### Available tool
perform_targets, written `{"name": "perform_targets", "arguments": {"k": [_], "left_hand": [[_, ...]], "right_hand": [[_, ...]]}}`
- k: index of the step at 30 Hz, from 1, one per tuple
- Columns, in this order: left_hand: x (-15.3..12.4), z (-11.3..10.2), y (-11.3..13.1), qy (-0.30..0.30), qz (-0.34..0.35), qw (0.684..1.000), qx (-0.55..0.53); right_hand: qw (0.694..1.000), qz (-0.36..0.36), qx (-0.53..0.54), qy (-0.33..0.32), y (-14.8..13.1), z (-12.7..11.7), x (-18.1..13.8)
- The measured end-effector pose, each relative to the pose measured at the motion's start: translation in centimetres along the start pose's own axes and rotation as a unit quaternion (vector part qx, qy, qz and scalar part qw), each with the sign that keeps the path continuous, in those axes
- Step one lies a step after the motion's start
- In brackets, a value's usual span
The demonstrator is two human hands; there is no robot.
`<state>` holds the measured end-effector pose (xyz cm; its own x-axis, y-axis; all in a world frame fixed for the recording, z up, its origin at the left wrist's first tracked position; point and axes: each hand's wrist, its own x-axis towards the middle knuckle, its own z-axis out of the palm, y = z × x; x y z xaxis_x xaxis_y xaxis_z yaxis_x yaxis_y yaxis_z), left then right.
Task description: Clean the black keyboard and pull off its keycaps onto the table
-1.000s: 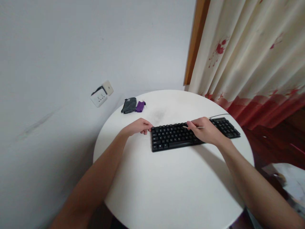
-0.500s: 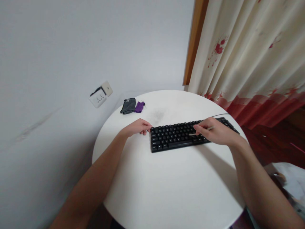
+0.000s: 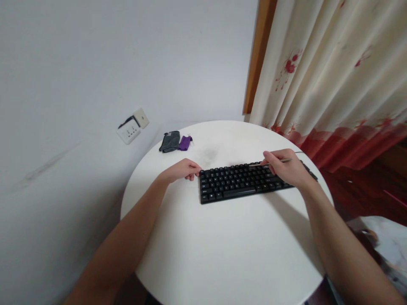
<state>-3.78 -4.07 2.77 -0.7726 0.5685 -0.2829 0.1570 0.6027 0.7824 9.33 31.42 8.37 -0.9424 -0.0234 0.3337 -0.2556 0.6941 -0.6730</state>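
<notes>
A black keyboard (image 3: pixel 229 182) lies on the round white table (image 3: pixel 229 245), slightly slanted. My left hand (image 3: pixel 186 169) is closed at its upper left corner, thumb and finger pinching the edge. Over the right part of the keys is my right hand (image 3: pixel 282 163), closed in a pen-like grip. Between its fingers runs a thin pale stick (image 3: pixel 256 164), its tip at the top row of keys. What kind of stick it is I cannot tell. Some keys on the right side are hidden under that hand.
Near the table's back left edge lie a folded grey cloth (image 3: pixel 171 141) and a small purple cloth (image 3: pixel 185 143). Wall sockets (image 3: pixel 129 130) sit on the white wall to the left. A flowered curtain (image 3: pixel 318 84) hangs at the right.
My right hand has moved up and away from me, taking the stick's tip from the middle keys to the top row. My left hand stays at the keyboard's corner.
</notes>
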Motion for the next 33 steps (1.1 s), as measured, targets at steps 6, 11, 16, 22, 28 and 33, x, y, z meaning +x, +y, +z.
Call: {"name": "perform_targets", "arguments": {"k": [6, 11, 16, 22, 28, 33], "left_hand": [[-0.1, -0.1, 0.2, 0.000, -0.006, 1.000, 0.004], [0.0, -0.1, 0.0, 0.002, -0.010, 1.000, 0.001], [0.1, -0.1, -0.3, 0.003, -0.006, 1.000, 0.001], [-0.1, 0.0, 0.1, 0.008, -0.014, 1.000, 0.003], [-0.3, 0.0, 0.5, 0.005, -0.016, 1.000, 0.004], [-0.2, 0.0, 0.3, 0.002, -0.010, 1.000, 0.007]], "right_hand": [[0.999, -0.027, -0.015, -0.019, 0.9, 1.6, 0.8], [0.996, -0.053, -0.041, -0.059, 0.9, 1.4, 0.8], [0.988, -0.081, -0.073, -0.106, 0.2, 0.8, 0.6], [0.985, -0.059, -0.060, -0.150, 0.0, -0.3, 0.1], [0.983, -0.016, -0.029, -0.179, 0.2, -1.6, -0.6], [0.978, 0.029, -0.003, -0.205, -0.1, -2.4, -0.9]]}}
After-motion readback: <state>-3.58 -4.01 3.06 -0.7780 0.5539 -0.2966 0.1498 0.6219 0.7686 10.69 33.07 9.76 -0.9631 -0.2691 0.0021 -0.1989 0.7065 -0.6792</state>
